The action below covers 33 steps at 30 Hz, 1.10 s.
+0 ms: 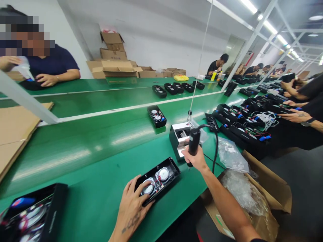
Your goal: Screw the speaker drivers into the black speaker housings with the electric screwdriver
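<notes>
My left hand [137,198] grips the near left end of a black speaker housing [174,167], with fingers over its rim and onto a round driver. Two silver speaker drivers [163,174] and red wires show inside this housing. In my right hand [199,158] is a black electric screwdriver [194,141], held upright with its bit pointing down, to the right of the housing and apart from it. A black cord loops from the tool's top. Just behind my right hand stands a metal-and-black screw feeder box [176,136], partly hidden by the hand and tool.
Another open speaker housing [54,215] lies at the lower left, and one [156,116] sits on the green belt. Many housings [244,134] crowd the right beside co-workers' hands. Plastic bags [232,154] and an open carton [275,181] stand right of the bench edge. A hanging cable [199,67] drops above the feeder.
</notes>
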Each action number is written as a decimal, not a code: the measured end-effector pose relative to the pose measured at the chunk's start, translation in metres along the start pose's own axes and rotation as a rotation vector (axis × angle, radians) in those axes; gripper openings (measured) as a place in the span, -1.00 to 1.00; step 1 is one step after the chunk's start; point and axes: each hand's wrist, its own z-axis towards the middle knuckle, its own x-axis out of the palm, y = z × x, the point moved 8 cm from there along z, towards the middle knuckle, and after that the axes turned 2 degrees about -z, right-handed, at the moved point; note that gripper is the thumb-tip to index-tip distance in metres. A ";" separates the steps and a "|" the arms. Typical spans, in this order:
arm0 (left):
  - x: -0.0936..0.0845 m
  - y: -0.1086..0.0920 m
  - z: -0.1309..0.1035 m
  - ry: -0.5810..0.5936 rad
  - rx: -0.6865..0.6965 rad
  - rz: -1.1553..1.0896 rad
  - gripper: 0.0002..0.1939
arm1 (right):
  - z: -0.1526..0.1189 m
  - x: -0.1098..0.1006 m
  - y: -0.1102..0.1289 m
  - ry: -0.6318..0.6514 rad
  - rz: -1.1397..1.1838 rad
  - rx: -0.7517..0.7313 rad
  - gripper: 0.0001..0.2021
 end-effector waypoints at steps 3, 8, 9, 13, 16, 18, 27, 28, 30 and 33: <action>-0.001 -0.005 0.002 0.054 -0.022 -0.014 -0.90 | -0.039 0.033 0.009 0.119 0.280 0.003 -0.44; 0.001 -0.006 0.000 0.071 -0.090 -0.049 -0.84 | -0.080 0.094 0.037 0.171 0.482 -0.159 -0.55; 0.001 -0.007 0.000 0.071 -0.101 -0.057 -0.85 | -0.084 0.107 0.040 0.184 0.480 -0.175 -0.56; 0.002 -0.010 -0.002 0.062 -0.117 -0.074 -0.84 | -0.092 0.141 0.038 0.275 0.413 -0.183 -0.62; 0.000 -0.010 -0.002 0.029 -0.124 -0.092 -0.83 | -0.093 0.147 0.029 0.294 0.355 -0.166 -0.63; -0.001 -0.009 -0.002 0.015 -0.125 -0.100 -0.86 | -0.093 0.147 0.023 0.291 0.324 -0.154 -0.65; 0.006 -0.010 -0.005 0.050 -0.135 -0.059 -0.69 | -0.099 0.154 0.018 0.327 0.205 -0.208 -0.60; 0.007 -0.010 -0.006 0.048 -0.142 -0.063 -0.68 | -0.099 0.154 0.017 0.331 0.196 -0.204 -0.60; 0.008 -0.008 -0.006 0.048 -0.154 -0.085 -0.69 | -0.100 0.153 0.015 0.336 0.193 -0.198 -0.59; 0.007 -0.007 -0.005 0.048 -0.161 -0.130 -0.79 | -0.099 0.150 0.005 0.333 0.189 -0.111 -0.60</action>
